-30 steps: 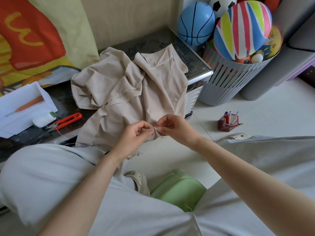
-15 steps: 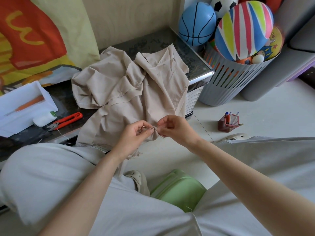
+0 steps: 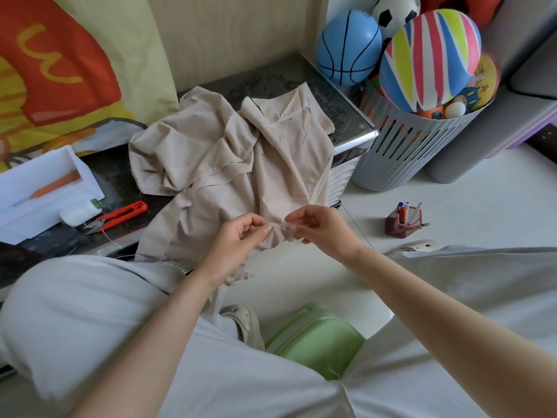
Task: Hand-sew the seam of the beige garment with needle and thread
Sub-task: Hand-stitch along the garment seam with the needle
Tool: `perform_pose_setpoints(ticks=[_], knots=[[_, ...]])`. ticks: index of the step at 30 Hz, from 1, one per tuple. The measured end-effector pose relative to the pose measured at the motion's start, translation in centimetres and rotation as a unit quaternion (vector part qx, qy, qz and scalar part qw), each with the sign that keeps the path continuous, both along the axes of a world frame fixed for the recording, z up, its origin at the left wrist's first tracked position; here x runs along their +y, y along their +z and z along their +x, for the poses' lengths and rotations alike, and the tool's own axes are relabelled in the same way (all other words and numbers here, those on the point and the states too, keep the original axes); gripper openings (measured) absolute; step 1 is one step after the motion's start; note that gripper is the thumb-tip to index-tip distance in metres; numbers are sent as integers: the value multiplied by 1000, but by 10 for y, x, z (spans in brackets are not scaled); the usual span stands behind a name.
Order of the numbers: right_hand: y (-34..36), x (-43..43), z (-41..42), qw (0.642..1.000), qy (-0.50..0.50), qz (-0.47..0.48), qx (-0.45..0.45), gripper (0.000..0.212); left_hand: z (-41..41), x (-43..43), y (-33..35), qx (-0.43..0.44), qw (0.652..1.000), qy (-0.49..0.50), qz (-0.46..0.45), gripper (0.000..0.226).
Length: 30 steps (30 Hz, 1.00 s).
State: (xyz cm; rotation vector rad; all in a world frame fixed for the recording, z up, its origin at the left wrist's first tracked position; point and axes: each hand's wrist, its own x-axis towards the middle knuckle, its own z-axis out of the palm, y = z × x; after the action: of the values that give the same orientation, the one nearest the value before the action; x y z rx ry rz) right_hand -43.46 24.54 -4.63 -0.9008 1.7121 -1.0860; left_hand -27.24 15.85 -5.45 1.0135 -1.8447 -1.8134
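Observation:
A crumpled beige garment (image 3: 229,164) lies on the dark low table (image 3: 271,76) and hangs over its front edge toward my lap. My left hand (image 3: 238,236) pinches the bunched lower edge of the garment between thumb and fingers. My right hand (image 3: 316,226) pinches the thin needle (image 3: 282,225), which shows as a short metal sliver between the two hands at the fabric edge. The thread is too fine to make out there.
Orange thread snips (image 3: 120,215), a white bottle (image 3: 79,213) and a white tray (image 3: 45,188) sit on the table's left. A grey slatted basket (image 3: 407,152) of balls stands right. A red pen holder (image 3: 402,227) is on the floor. A green stool (image 3: 316,339) sits between my knees.
Both hands stay at the fabric edge. The needle now shows a little more between the fingertips, and the hands have shifted slightly apart.

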Motion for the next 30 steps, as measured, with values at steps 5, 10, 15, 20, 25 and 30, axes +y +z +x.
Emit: perform_pose_setpoints(ticks=[5,10,15,20,25,30], knots=[[0,0,-1,995,-3,22,96,12,0,0,1,-5,1000,9,12,7],[-6,-1,-5,987,-19,68,146,11,0,1,5,-23,1000,10,6,10],[-10,0,-15,965,-62,126,222,19,0,1,5,-29,1000,12,4,11],[-9,2,-16,944,-83,80,310,25,0,2,5,-24,999,19,11,11],[11,5,14,958,68,-84,266,33,-2,4,8,-10,1000,14,17,11],[10,-1,28,949,93,-121,277,22,-3,8,13,20,999,12,36,16]])
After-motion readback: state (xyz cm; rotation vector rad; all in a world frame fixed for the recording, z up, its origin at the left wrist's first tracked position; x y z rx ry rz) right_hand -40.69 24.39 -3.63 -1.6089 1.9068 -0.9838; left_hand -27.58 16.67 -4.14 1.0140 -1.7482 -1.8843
